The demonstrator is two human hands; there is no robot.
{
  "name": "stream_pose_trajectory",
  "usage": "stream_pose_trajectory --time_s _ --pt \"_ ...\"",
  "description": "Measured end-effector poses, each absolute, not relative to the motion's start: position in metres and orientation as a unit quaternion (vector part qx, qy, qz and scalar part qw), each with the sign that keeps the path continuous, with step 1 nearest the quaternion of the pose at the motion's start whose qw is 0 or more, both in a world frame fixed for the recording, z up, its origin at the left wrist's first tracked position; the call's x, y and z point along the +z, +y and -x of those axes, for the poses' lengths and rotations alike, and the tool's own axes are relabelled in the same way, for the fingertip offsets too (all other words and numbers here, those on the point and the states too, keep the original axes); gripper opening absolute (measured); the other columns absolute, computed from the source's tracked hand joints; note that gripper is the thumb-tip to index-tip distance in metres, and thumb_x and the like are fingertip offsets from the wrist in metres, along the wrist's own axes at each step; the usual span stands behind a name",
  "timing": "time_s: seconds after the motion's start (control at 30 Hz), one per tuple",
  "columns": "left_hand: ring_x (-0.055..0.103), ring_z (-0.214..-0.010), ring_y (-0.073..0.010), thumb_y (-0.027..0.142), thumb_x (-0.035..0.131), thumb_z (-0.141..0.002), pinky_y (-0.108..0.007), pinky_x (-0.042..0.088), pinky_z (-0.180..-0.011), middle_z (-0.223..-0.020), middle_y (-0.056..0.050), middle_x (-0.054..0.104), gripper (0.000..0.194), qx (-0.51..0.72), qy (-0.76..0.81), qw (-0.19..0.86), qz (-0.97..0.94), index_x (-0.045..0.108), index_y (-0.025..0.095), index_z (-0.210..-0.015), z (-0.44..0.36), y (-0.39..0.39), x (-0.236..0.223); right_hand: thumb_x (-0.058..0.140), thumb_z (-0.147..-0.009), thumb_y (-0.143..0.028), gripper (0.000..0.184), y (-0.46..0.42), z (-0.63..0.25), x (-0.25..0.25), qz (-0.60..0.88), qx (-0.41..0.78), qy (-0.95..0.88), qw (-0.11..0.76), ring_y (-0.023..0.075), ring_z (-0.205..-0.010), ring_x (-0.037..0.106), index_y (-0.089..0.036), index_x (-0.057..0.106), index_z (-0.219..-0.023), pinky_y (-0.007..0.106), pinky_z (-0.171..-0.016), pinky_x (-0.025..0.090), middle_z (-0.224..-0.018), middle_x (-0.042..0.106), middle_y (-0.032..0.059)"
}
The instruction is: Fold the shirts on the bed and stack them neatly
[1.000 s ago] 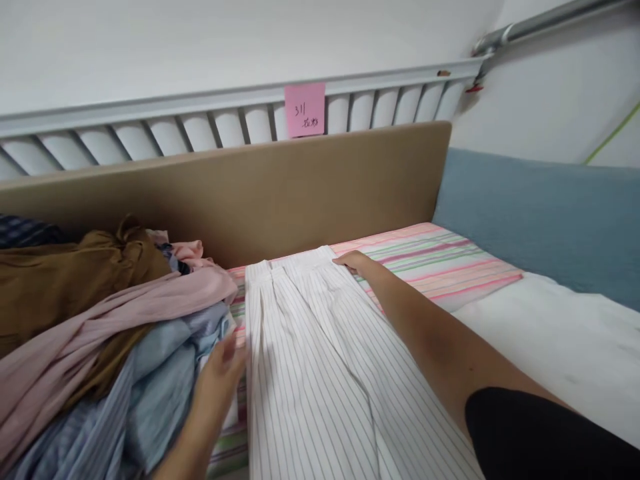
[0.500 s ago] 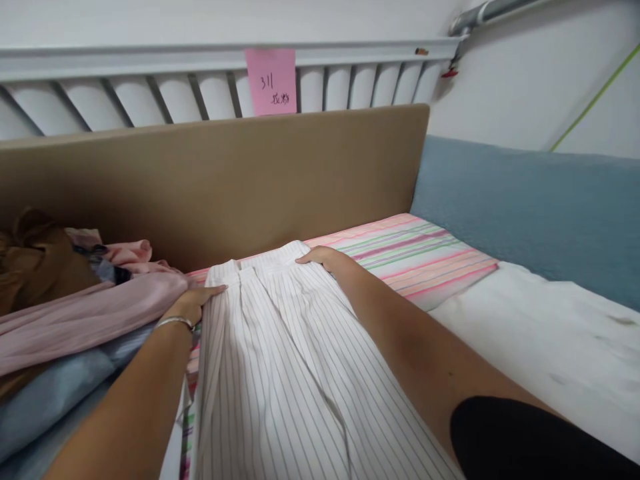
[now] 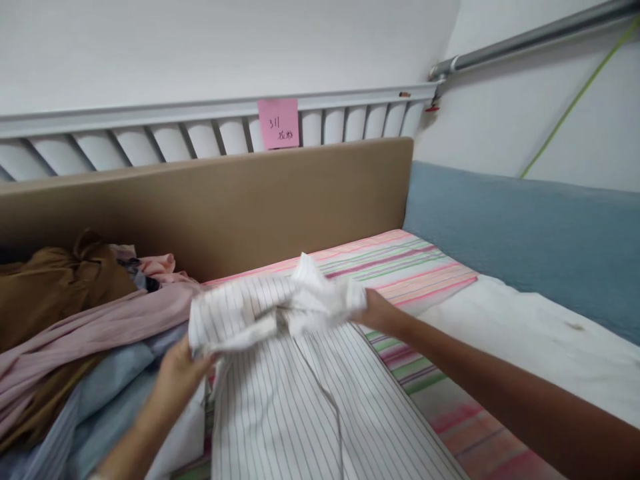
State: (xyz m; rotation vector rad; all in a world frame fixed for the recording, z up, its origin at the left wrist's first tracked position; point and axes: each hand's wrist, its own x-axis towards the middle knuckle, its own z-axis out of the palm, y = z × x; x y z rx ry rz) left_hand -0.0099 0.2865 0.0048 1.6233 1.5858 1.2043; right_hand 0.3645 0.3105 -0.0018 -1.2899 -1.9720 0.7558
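Observation:
White pinstriped trousers [image 3: 280,407] lie lengthwise before me, their waist end lifted and folded over toward me. My left hand [image 3: 183,370] grips the left side of the waist end, thumb over the cloth. At the right side, my right hand [image 3: 369,310] is closed on the same cloth, its fingertips mostly behind the fabric. The raised waistband between the hands is bunched and blurred by motion.
Left of the trousers lies a heap with a brown garment [image 3: 65,283], a pink garment [image 3: 115,317] and blue clothing [image 3: 113,393]. A striped sheet [image 3: 395,267] lies underneath. A brown padded board [image 3: 280,207], blue padding [image 3: 525,233] and white cloth [image 3: 540,347] border it.
The waist end, flat before, is now lifted and folded toward me. Both hands have come nearer with it, and the right one has moved outward. The view has tilted up.

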Motion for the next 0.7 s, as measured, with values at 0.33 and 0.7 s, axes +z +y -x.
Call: stream_pose_trajectory --time_s 0.33,0.7 --pt "0.059 -0.110 -0.0187 0.013 0.039 -0.076 -0.038 0.048 -0.096 -0.118 -0.002 0.065 0.040 0.171 0.451 0.127 -0.867 0.069 0.030 -0.097 0.059 0.229 -0.054 0.041 -0.073 -0.004 0.038 0.273 -0.400 -0.015 0.424 0.170 -0.883 0.107 0.0179 -0.094 0.061 -0.021 0.073 -0.087 0.031 -0.087 0.044 -0.099 0.069 0.0056" --pt "0.064 -0.093 -0.0247 0.034 0.063 -0.063 -0.030 0.047 -0.079 -0.101 -0.010 0.070 0.040 -0.040 0.615 0.138 -0.776 0.065 0.016 -0.098 -0.015 0.339 -0.001 0.067 -0.071 -0.045 0.054 0.350 -0.307 0.025 0.565 0.229 -0.792 -0.038 0.0231 -0.105 0.058 -0.022 0.059 -0.120 0.028 -0.079 0.048 -0.123 0.060 0.0055"
